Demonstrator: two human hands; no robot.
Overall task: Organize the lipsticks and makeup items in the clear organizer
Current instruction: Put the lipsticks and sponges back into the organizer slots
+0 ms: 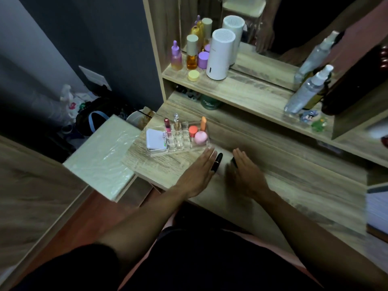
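— How are the hands sitting?
— Both are lying flat, fingers stretched out and gripping nothing; the left hand is touching a black lipstick, and the right hand is blurring over a dark item I can't identify.
— And the clear organizer?
— It's standing on the wood-grain desk just beyond them, transparent plastic holding a pink lipstick, a white compact, a coral jar and a round pink puff.
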